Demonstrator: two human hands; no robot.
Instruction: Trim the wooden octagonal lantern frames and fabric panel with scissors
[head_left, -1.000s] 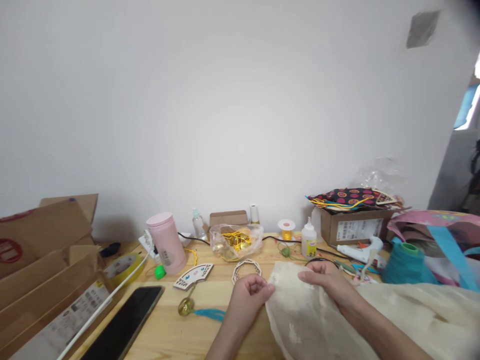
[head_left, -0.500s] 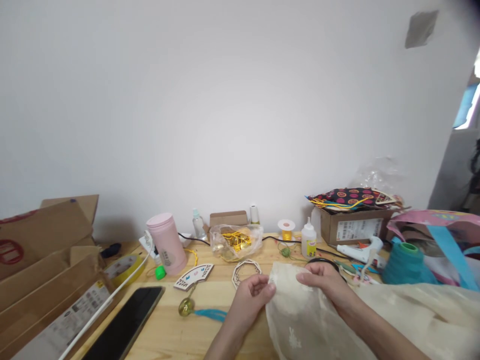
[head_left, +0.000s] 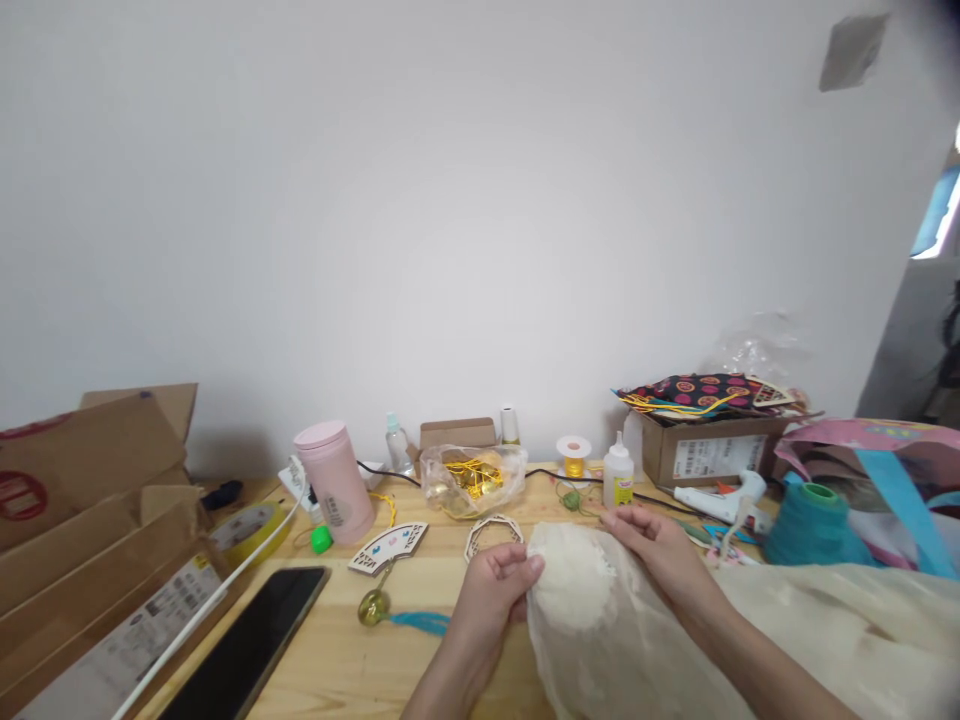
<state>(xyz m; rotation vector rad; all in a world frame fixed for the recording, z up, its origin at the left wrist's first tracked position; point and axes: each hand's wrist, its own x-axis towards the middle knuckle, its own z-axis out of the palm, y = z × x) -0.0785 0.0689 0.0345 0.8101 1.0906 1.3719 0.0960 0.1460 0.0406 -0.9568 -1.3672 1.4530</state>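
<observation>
A sheer cream-coloured cloth (head_left: 622, 640) hangs in front of me over the table, with a denser white patch (head_left: 570, 580) near its upper edge. My left hand (head_left: 499, 590) pinches the left edge of this cloth between thumb and fingers. At the upper right, my right hand (head_left: 656, 550) has thumb and fingers closed on the edge. Just behind my left hand lies an octagonal wooden frame (head_left: 472, 538), partly hidden by it. Farther left is a fan-shaped wooden piece (head_left: 390, 547) with a gold bell (head_left: 373, 607) and a blue tassel (head_left: 420, 623).
A black phone (head_left: 247, 640), a pink tumbler (head_left: 335, 485) and an opened cardboard box (head_left: 90, 470) stand left. Along the wall are a plastic bag (head_left: 480, 480) of gold pieces and a glue bottle (head_left: 619, 475). A glue gun (head_left: 724, 500) and teal thread cone (head_left: 814, 530) sit right.
My hands have moved apart along the upper edge, the right one up and slightly outward. The cloth is spread wider, and the white patch shows more fully.
</observation>
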